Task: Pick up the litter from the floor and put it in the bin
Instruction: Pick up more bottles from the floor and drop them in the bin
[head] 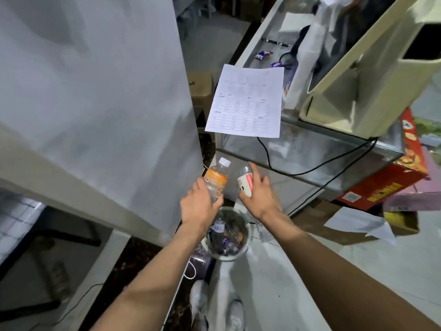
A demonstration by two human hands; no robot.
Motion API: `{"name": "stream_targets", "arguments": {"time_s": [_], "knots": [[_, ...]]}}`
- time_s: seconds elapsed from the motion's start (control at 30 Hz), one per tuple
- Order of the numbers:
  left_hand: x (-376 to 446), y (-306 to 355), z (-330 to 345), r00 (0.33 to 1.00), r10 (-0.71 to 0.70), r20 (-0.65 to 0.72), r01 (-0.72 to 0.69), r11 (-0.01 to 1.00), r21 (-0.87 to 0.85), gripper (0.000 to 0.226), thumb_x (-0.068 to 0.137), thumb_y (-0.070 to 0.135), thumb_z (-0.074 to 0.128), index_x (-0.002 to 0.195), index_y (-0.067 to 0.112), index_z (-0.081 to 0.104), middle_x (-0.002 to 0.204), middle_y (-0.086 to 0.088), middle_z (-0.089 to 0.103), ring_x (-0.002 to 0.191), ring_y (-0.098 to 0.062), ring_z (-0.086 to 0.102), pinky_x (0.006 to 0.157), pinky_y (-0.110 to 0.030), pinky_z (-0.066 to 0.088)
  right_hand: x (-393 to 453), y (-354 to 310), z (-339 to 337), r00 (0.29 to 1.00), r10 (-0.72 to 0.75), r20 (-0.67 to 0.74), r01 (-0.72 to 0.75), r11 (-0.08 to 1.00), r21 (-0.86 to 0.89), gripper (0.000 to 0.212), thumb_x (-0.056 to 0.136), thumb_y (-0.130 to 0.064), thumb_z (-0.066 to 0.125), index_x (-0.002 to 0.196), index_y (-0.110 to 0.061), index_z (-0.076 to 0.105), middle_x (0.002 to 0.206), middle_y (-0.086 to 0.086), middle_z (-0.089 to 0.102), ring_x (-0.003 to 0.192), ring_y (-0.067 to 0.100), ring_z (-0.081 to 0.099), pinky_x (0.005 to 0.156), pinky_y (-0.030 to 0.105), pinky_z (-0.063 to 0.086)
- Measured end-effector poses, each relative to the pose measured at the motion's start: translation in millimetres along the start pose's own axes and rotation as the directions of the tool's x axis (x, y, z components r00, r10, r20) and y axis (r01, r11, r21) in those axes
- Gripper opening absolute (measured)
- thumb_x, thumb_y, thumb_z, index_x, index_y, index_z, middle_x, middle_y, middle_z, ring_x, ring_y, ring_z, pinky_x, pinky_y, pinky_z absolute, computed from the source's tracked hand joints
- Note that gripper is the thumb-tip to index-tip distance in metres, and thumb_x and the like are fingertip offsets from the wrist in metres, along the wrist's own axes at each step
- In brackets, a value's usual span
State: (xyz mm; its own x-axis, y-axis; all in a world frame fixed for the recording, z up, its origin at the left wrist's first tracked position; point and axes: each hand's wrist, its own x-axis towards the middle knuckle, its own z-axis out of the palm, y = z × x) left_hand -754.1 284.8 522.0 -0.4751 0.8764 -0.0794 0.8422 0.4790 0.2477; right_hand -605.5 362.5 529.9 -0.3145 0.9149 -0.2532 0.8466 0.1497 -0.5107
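My left hand point(199, 206) grips a clear plastic bottle with an orange label and a white cap point(216, 179). My right hand point(259, 195) holds a red and white can point(245, 181) with its fingers wrapped round it. Both hands hover just above and behind a small white bin point(248, 237) on the floor. Inside the bin lie a crushed water bottle with a blue label point(219, 227) and several other pieces of litter.
A white fridge point(95, 91) stands on the left. A glass counter point(310, 149) on the right carries a printed sheet point(248, 102), a cream appliance point(372, 75) and black cables. Red boxes point(386, 182) and crumpled paper point(360, 223) lie at the right. My white shoes point(198, 304) are below.
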Motion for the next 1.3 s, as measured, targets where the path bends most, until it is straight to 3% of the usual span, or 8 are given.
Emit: {"name": "stream_targets", "arguments": {"time_s": [0.17,0.33,0.43,0.53,0.67,0.87,1.07,1.3], "knots": [[16.9,-25.2,94.9,0.993,-0.062,0.105,0.065,0.998,-0.020,0.061,0.086,0.062,0.053,0.119,0.015,0.033,0.105,-0.003,0.058,0.092,-0.023,0.064,0.075,-0.038,0.053,39.3,32.3,62.9,0.999,0.023,0.022,-0.023,0.999,-0.037,0.087,0.090,-0.038,0.061,0.152,-0.036,0.001,0.129,0.014,0.040,0.107,0.033,0.056,0.087,0.043,0.049],[24.2,-39.5,224.1,0.973,-0.125,0.194,0.153,0.979,-0.134,0.052,0.088,0.055,0.042,0.122,0.017,0.035,0.110,0.000,0.058,0.098,-0.020,0.065,0.079,-0.032,0.050,70.3,89.7,155.3,0.999,0.032,-0.013,-0.030,0.993,0.113,0.083,0.088,-0.047,0.062,0.151,-0.039,0.008,0.126,0.011,0.040,0.106,0.033,0.055,0.088,0.044,0.050],[27.3,-41.7,305.3,0.919,-0.199,0.341,0.306,0.905,-0.295,0.072,0.081,0.056,0.052,0.139,0.015,0.035,0.129,-0.006,0.056,0.117,-0.026,0.057,0.097,-0.038,0.046,85.1,126.4,206.2,1.000,0.023,0.020,-0.025,0.994,0.102,0.079,0.087,-0.058,0.055,0.148,-0.045,0.007,0.127,0.010,0.042,0.104,0.033,0.059,0.084,0.044,0.052],[29.2,-43.9,370.0,0.867,-0.236,0.439,0.410,0.838,-0.360,0.068,0.084,0.053,0.052,0.138,0.015,0.036,0.122,-0.008,0.062,0.110,-0.026,0.060,0.094,-0.039,0.048,97.2,163.6,254.0,0.998,0.026,0.056,-0.031,0.996,0.089,0.079,0.089,-0.052,0.056,0.150,-0.044,0.006,0.135,0.009,0.040,0.111,0.032,0.056,0.086,0.042,0.050],[40.9,-54.3,437.9,0.797,-0.361,0.484,0.528,0.806,-0.268,0.072,0.087,0.049,0.060,0.140,0.009,0.032,0.130,-0.011,0.055,0.118,-0.030,0.056,0.095,-0.037,0.044,106.3,203.3,310.5,0.996,0.026,0.090,-0.031,0.998,0.054,0.084,0.090,-0.039,0.061,0.153,-0.039,0.006,0.139,0.011,0.037,0.116,0.034,0.053,0.087,0.042,0.048],[22.0,-87.4,470.0,0.823,-0.393,0.410,0.514,0.822,-0.244,0.065,0.085,0.043,0.063,0.135,0.010,0.036,0.130,-0.011,0.053,0.119,-0.030,0.053,0.096,-0.041,0.045,97.4,221.2,356.5,0.986,0.121,0.113,-0.128,0.990,0.061,0.080,0.091,-0.054,0.054,0.151,-0.040,0.004,0.138,0.012,0.036,0.110,0.034,0.057,0.084,0.045,0.052],[15.0,-106.5,440.4,0.865,-0.315,0.390,0.412,0.890,-0.195,0.048,0.092,0.033,0.054,0.131,0.009,0.041,0.124,-0.011,0.055,0.112,-0.029,0.057,0.089,-0.038,0.045,97.4,205.4,356.7,0.981,0.138,0.133,-0.150,0.985,0.081,0.083,0.089,-0.048,0.060,0.149,-0.042,0.002,0.145,0.012,0.032,0.114,0.033,0.057,0.088,0.046,0.054],[35.7,-122.2,400.6,0.897,-0.309,0.315,0.382,0.901,-0.206,0.040,0.091,0.027,0.051,0.127,0.011,0.043,0.120,-0.009,0.056,0.109,-0.028,0.057,0.086,-0.038,0.046,113.3,160.2,356.9,0.986,0.130,0.105,-0.143,0.982,0.127,0.087,0.089,-0.042,0.062,0.152,-0.037,0.002,0.146,0.012,0.032,0.125,0.031,0.046,0.101,0.043,0.044]]}}
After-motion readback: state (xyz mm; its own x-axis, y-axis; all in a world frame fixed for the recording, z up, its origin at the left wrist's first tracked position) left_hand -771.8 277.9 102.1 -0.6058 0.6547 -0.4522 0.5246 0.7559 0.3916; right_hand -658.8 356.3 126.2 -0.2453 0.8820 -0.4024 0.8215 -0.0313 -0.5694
